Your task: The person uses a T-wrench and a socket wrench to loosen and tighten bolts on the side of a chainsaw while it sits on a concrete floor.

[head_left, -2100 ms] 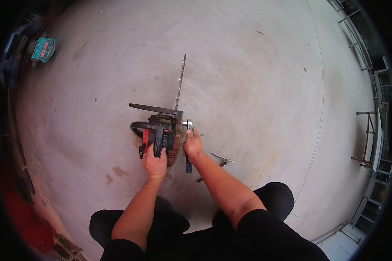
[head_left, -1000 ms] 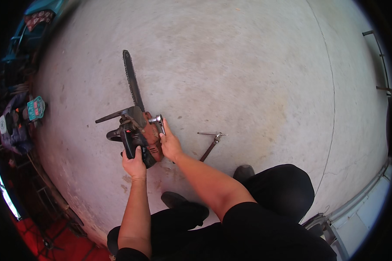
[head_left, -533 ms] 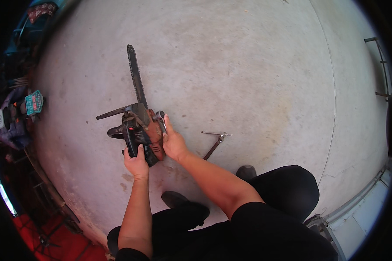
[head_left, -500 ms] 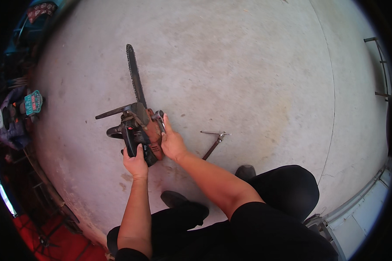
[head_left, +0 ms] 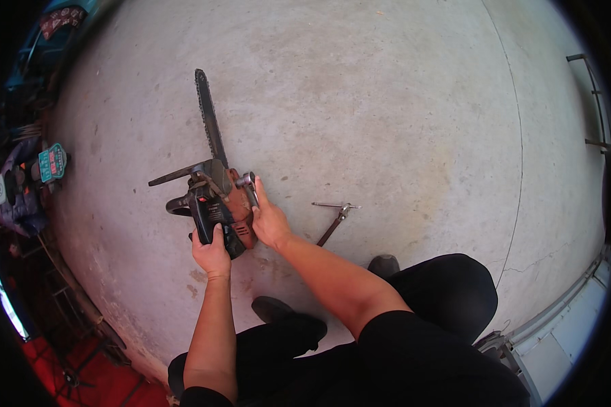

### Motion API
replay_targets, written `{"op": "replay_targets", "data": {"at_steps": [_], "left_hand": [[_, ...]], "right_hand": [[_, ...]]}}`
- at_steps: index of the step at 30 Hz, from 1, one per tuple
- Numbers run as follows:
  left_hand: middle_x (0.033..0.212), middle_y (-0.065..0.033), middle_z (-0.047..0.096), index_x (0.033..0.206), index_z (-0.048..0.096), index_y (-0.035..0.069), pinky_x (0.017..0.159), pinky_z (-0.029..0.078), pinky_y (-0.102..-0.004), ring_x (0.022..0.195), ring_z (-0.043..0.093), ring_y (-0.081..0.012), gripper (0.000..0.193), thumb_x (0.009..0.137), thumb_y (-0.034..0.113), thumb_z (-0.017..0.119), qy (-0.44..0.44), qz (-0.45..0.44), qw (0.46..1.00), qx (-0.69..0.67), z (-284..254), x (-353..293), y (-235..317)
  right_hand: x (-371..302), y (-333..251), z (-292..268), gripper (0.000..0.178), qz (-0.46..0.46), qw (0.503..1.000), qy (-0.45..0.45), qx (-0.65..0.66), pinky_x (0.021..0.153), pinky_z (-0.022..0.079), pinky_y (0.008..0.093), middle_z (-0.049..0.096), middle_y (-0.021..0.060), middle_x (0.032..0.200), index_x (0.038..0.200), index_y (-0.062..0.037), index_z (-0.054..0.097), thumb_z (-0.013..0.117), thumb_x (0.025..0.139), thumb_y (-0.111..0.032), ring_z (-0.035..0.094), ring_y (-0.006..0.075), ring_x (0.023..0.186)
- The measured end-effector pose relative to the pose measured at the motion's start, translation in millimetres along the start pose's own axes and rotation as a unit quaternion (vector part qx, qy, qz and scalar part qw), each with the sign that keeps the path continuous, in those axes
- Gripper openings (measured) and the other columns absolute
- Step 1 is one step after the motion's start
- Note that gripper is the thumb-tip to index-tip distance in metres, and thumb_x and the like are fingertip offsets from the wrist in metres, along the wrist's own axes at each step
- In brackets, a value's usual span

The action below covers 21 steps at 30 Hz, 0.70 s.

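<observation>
A chainsaw [head_left: 214, 207] with a black and orange-red body lies on the concrete floor, its bar and chain [head_left: 211, 122] pointing away from me. My left hand [head_left: 212, 255] is closed round the black rear part of its body, thumb on top. At the saw's right side, my right hand [head_left: 269, 222] grips a ratchet wrench [head_left: 250, 188], index finger stretched along the handle. The wrench's round head sits against the orange-red side cover; the exact spot it meets is hidden. Its lower handle disappears under my fingers.
Right of my right hand, a T-shaped tool [head_left: 337, 218] with a metal crossbar and dark handle lies on the concrete floor [head_left: 387, 102]. My dark shoes [head_left: 384, 265] and bent knee are near. A scooter [head_left: 20, 183] stands at the left edge, a metal frame [head_left: 594, 102] at the right.
Both hands keep their places on the chainsaw and the ratchet wrench. The wrench head appears turned very slightly; otherwise only a small shift of the view shows.
</observation>
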<state>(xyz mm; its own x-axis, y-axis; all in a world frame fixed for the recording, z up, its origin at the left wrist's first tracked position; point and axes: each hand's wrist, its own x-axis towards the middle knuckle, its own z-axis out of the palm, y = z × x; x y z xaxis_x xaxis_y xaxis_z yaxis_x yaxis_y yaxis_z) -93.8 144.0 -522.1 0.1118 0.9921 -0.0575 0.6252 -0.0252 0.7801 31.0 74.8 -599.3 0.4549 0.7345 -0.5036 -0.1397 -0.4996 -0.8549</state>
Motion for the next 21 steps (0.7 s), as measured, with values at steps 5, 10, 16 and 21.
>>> {"op": "replay_targets", "data": {"at_steps": [5, 10, 16, 21], "left_hand": [[0.096, -0.0042, 0.072, 0.108, 0.069, -0.001, 0.079, 0.052, -0.0286, 0.083, 0.063, -0.0125, 0.026, 0.09, 0.016, 0.078, 0.006, 0.01, 1.0, 0.02, 1, -1, 2], [0.095, -0.004, 0.071, 0.107, 0.069, -0.001, 0.079, 0.052, -0.0288, 0.083, 0.063, -0.0125, 0.025, 0.09, 0.015, 0.078, -0.006, -0.011, 1.0, -0.002, 0, -3, 7], [0.092, -0.0018, 0.07, 0.109, 0.068, -0.002, 0.074, 0.053, -0.0261, 0.079, 0.062, -0.0096, 0.025, 0.09, 0.011, 0.078, 0.008, -0.004, 1.0, -0.005, 3, -2, 1], [0.089, -0.0052, 0.071, 0.11, 0.067, -0.002, 0.076, 0.053, -0.0296, 0.078, 0.063, -0.0124, 0.029, 0.089, 0.014, 0.078, 0.016, -0.014, 0.998, 0.058, -1, 0, -6]], "right_hand": [[1, -20, -6, 0.08, 0.049, 0.999, -0.023, 0.003, 0.085, 0.049, 0.0579, 0.068, 0.0332, 0.096, 0.166, -0.0201, 0.002, 0.048, 0.101, -0.012, 0.064, 0.0531, 0.091], [0, -9, -9, 0.08, 0.018, 0.999, -0.037, 0.009, 0.085, 0.048, 0.0582, 0.068, 0.0333, 0.095, 0.166, -0.0166, 0.002, 0.048, 0.1, -0.012, 0.064, 0.0531, 0.09], [17, -15, 6, 0.079, 0.037, 0.998, 0.006, -0.054, 0.071, 0.052, 0.0539, 0.069, 0.0264, 0.087, 0.166, -0.0166, 0.007, 0.049, 0.1, -0.008, 0.066, 0.0445, 0.074], [19, -24, -1, 0.072, 0.177, 0.917, -0.093, 0.345, 0.058, 0.051, 0.0404, 0.065, 0.0153, 0.085, 0.166, -0.0199, 0.008, 0.049, 0.107, -0.021, 0.06, 0.0255, 0.065]]}}
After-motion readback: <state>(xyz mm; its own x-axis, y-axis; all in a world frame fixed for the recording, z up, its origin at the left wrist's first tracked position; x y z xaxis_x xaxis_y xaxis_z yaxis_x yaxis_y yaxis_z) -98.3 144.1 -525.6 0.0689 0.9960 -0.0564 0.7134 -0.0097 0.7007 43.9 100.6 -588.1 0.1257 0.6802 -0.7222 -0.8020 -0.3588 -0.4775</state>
